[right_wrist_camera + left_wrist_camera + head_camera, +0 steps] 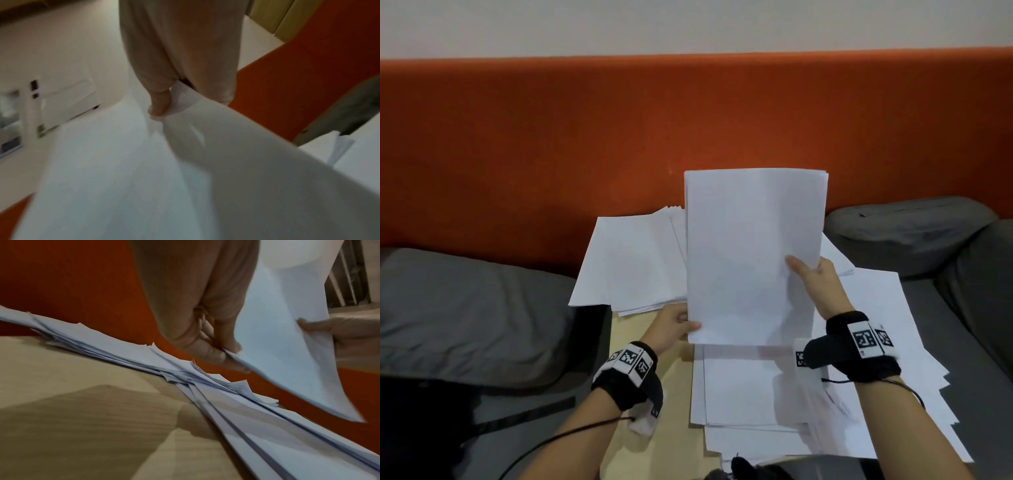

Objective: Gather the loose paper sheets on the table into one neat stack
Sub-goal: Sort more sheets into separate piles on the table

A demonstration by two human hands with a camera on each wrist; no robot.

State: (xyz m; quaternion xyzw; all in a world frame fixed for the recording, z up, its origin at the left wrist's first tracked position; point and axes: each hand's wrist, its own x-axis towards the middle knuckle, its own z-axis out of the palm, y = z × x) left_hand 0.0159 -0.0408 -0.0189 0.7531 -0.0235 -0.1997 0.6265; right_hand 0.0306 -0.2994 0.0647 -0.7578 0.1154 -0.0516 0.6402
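Above the table (650, 329), the raised bundle (753, 253) stands upright, long axis vertical; left hand (671, 325) pinches its bottom corner; right hand (815, 277) grips the side edge; loose sheets (633, 260) lie spread below.

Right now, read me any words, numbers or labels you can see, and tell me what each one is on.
No readable text.
Held sheets: blank.
Wristband tags: black-and-white code patterns only.
Wall panels in the right wrist view: too blurred to read.
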